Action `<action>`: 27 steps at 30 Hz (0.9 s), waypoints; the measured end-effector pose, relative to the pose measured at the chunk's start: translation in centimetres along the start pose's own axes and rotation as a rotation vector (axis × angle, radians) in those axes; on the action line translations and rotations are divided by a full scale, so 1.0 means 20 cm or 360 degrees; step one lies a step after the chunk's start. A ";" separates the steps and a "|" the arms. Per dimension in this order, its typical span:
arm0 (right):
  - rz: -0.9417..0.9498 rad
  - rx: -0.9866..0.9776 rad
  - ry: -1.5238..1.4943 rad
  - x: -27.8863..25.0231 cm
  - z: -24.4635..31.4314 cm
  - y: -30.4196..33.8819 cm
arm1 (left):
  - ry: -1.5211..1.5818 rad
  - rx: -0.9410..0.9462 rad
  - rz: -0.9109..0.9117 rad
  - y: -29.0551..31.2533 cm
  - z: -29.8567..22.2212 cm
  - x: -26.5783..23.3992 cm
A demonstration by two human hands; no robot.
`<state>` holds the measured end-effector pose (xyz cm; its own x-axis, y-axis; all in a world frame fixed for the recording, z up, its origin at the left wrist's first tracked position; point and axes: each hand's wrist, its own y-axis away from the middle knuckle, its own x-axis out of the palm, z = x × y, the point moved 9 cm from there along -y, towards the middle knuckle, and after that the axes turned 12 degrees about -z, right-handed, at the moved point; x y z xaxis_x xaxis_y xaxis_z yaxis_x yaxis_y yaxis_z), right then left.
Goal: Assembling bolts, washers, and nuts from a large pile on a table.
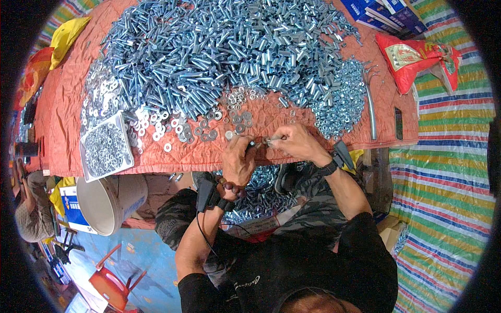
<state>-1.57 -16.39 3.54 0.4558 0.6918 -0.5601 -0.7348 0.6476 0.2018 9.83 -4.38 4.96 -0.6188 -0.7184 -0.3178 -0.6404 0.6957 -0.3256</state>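
Note:
My left hand is closed round a metal bolt at the near edge of the cloth-covered table; one shiny end of the bolt shows past the fingers. Close beside it on the right, my right hand pinches a small metal piece at the bolt's end, too small to name. Just beyond both hands lie loose flat washers and small spring rings. A big heap of metal sleeves and bolts fills the table's far side. Small nuts are piled at its right.
A white tray of rings stands at the table's left edge, above a pale bucket. A claw-ended metal rod, a dark flat object, a red bag and blue boxes are to the right. More metal parts lie below the table edge.

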 end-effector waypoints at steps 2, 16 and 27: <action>-0.0002 0.0050 0.0038 0.02 -0.01 -0.01 | -0.0045 -0.0026 0.0029 0.00 0.01 0.00; -0.0216 -0.0680 0.0432 0.02 0.24 0.04 | -0.0097 -0.0008 -0.0031 0.00 -0.01 -0.02; 0.0115 0.0441 -0.0969 0.10 0.10 0.00 | -0.0063 -0.0081 0.0017 0.00 0.00 -0.01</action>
<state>0.30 -14.28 3.99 0.6721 0.7405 -0.0011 -0.6548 0.5950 0.4661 10.01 -4.18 4.96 -0.6080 -0.7093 -0.3567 -0.6566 0.7018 -0.2765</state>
